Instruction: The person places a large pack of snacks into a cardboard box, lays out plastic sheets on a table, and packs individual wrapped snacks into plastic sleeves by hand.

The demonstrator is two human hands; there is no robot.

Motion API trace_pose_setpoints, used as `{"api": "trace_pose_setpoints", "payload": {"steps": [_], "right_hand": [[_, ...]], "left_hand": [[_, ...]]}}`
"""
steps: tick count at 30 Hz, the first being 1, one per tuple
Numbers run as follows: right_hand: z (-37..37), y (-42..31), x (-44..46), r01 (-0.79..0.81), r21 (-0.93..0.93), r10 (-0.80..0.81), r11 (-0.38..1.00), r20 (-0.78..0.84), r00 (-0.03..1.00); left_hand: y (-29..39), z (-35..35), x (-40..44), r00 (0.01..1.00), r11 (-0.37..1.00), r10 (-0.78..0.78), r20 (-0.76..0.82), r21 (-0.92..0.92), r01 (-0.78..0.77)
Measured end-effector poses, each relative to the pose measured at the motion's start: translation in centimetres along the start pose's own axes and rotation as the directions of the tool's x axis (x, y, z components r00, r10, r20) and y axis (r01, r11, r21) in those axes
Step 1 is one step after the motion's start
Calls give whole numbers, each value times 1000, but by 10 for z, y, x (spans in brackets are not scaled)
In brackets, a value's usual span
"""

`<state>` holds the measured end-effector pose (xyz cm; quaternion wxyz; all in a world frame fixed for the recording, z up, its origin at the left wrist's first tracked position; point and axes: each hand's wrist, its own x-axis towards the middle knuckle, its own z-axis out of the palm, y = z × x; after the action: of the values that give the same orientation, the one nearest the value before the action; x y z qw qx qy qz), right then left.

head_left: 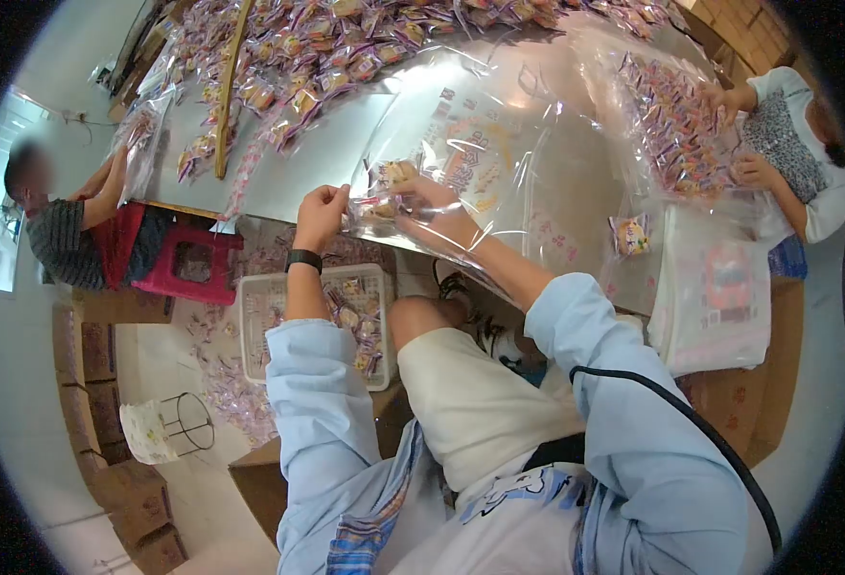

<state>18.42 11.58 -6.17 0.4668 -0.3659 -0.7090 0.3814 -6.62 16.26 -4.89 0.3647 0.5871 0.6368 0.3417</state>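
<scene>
A large clear printed plastic bag lies across the metal table in front of me. My left hand, with a dark band on its wrist, is closed in a pinch at the bag's left edge. My right hand and forearm are under the clear film, inside the bag. Its fingers close on small wrapped snack packets in the corner near my left hand. Film glare partly hides the fingertips. One loose wrapped packet lies to the right of my right arm.
A big heap of wrapped packets covers the table's far side, with a wooden strip at left. Below stands a white basket of packets. Flat plastic bags lie at right. Two people work at the sides; a pink stool stands left.
</scene>
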Motion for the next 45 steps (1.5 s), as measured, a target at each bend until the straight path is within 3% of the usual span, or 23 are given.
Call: {"api": "trace_pose_setpoints", "payload": {"steps": [1, 4, 5, 8, 9, 11, 13, 15, 16, 17, 19, 20, 22, 26, 28, 30, 32, 34, 39, 41, 45], "right_hand": [[2, 5, 2, 146, -81, -151, 986, -61, 987], [6, 13, 1, 33, 251, -3, 968, -119, 993], [-1, 13, 1, -26, 85, 29, 996, -34, 999], [2, 9, -1, 75, 31, -73, 997, -71, 995], [4, 10, 1, 180, -127, -190, 975, -70, 979], [0, 9, 2, 141, -151, -139, 978, 25, 990], [-6, -6, 3, 180, -236, -175, 955, 42, 984], [-1, 21, 3, 165, -100, -159, 981, 64, 985], [1, 28, 3, 204, -94, -198, 975, 65, 978], [6, 31, 2, 372, -527, -341, 764, 159, 927], [9, 30, 5, 160, -96, -157, 982, 40, 987], [9, 26, 5, 36, 140, -40, 990, 21, 999], [4, 9, 1, -22, 313, 19, 950, 12, 1000], [6, 32, 1, 36, 115, -37, 993, 7, 999], [5, 40, 3, 161, 39, -161, 986, 15, 987], [9, 18, -6, 8, 222, 10, 975, -81, 997], [11, 11, -4, -64, 268, 88, 961, -78, 993], [4, 16, 4, -59, 168, 62, 984, -14, 998], [-1, 27, 3, -157, 292, 90, 943, 232, 969], [-1, 20, 3, -137, 295, 75, 946, 213, 974], [-4, 0, 2, -40, 237, 31, 971, 41, 999]], "left_hand": [[4, -2, 2, 999, 999, -49, 19, -6, 50], [2, -4, 6, 995, 993, -96, 42, -59, 98], [-3, -4, 7, 995, 992, -92, 43, -83, 95], [-2, 6, 2, 990, 992, 9, -142, -127, -27], [4, 13, -7, 937, 985, 99, -337, -104, -141], [51, 33, -49, 698, 940, 260, -667, 9, -341], [95, 50, -93, 607, 747, 664, -436, 410, -523], [112, 73, -108, 707, 649, 686, -171, 582, -490], [107, 81, -109, 715, 659, 681, -159, 559, -504], [102, 88, -102, 711, 661, 687, -152, 536, -524], [101, 95, -93, 699, 662, 698, -159, 515, -544], [104, 96, -91, 692, 662, 701, -173, 518, -541], [106, 98, -88, 676, 662, 710, -197, 513, -546], [112, 98, -84, 650, 695, 702, -292, 479, -535], [116, 95, -82, 642, 731, 676, -361, 438, -523], [120, 95, -79, 609, 717, 697, -379, 408, -566], [123, 96, -77, 601, 717, 697, -391, 372, -589], [126, 98, -75, 616, 729, 683, -393, 325, -602], [128, 111, -78, 672, 766, 640, -371, 251, -591], [127, 112, -80, 704, 780, 626, -336, 245, -576], [128, 104, -93, 612, 743, 667, -424, 330, -582]]}}
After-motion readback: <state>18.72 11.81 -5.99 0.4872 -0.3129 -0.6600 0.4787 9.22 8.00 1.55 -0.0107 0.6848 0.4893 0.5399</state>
